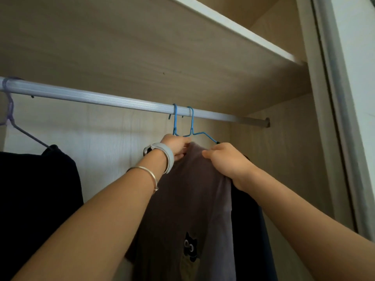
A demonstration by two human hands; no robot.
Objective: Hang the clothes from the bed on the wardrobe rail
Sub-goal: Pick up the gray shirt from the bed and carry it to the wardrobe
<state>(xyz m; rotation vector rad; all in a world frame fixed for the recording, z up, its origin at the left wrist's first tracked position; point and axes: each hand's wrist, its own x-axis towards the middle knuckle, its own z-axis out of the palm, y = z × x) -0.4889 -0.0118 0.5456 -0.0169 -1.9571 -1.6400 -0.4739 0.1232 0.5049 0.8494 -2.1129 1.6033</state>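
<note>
Wardrobe rail (pixel 105 99) carries two blue hangers (pixel 191 123), and my brown shirt (pixel 188 189) droops from one, soft and light. My left hand (pixel 176 146) and right hand (pixel 225 159) pinch its shoulders closed, the best hold for limp cloth.

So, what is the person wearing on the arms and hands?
Both forearms are bare, no sleeves in view. The left wrist carries a pale grey band like a watch strap, and below it a thin silver bangle. The right arm and both hands show no gloves.
</note>
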